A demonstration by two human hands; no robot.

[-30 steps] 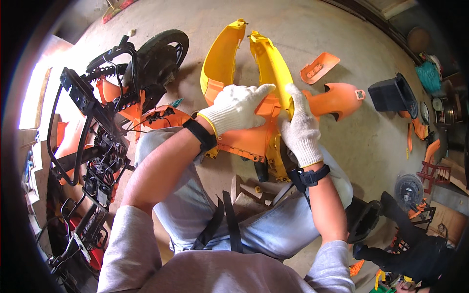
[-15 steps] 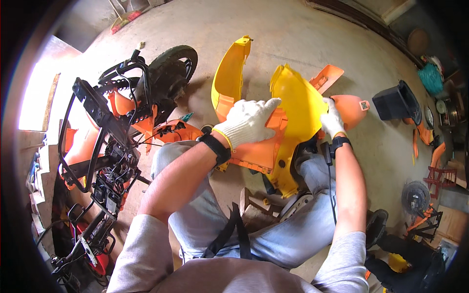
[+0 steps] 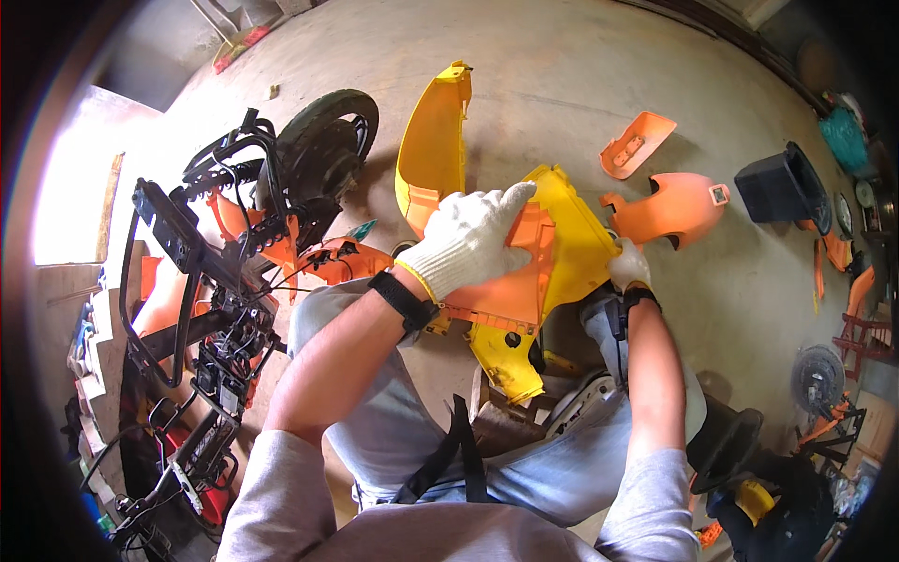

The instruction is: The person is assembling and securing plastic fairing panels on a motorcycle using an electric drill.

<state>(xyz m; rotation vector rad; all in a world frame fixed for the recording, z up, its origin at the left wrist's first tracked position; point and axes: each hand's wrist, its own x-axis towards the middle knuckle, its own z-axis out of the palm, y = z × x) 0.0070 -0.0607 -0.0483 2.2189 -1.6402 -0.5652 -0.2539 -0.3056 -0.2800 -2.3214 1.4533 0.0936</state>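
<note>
Between my knees stands a large plastic vehicle body panel, with a curved yellow side piece (image 3: pixel 431 140) on the left, an orange middle section (image 3: pixel 492 302) and a broad yellow side piece (image 3: pixel 581 245) on the right. My left hand (image 3: pixel 473 234), in a white knitted glove, lies across the orange section. Its thumb points up and right, and its curled fingers grip the panel, partly out of sight. My right hand (image 3: pixel 629 267), also gloved, pinches the outer edge of the right yellow piece. How the sections join behind my left hand is hidden.
On the left stands a stripped black vehicle frame (image 3: pixel 169 244) with a wheel (image 3: pixel 323 140) and loose wiring. An orange tray-shaped part (image 3: pixel 637 145) and an orange rounded cover (image 3: pixel 679 206) lie on the floor. A black bin (image 3: pixel 782 192) is at the right. A broom (image 3: pixel 239 47) lies far left.
The right yellow piece has swung down and tilted toward me, with my right hand lower on its edge. The two orange parts behind it now show fully. My left hand keeps its hold.
</note>
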